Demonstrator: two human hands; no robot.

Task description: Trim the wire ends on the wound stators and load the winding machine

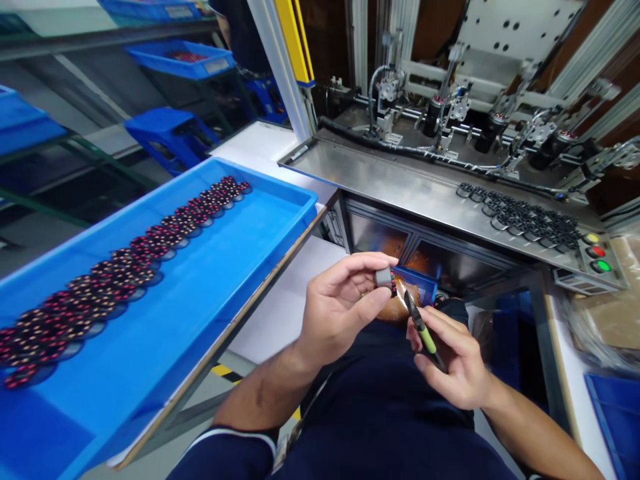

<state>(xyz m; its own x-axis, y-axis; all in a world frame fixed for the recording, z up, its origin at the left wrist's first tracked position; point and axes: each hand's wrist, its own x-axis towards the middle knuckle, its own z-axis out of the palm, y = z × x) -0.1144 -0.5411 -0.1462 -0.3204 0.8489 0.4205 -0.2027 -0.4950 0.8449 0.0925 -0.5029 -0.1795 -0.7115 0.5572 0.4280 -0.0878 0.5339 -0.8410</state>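
Head view shows the left hand (340, 307) pinching a small grey part (384, 277) between thumb and fingers, while the right hand (453, 363) grips green-handled cutters (423, 330) beside a blue tray (210, 293).

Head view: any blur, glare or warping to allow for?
Head view: wide-angle warp bows the blue tray; its near coils smear; soft glare on the steel plate; the grey part in the left hand and green-handled tool in the right hand look sharp.

Glossy blue plastic tray (260, 220) at left; brushed, dully shining metal counter (400, 183) at upper right; small matt grey ring (384, 277) at centre; tool's yellow-green plastic handle (427, 339).
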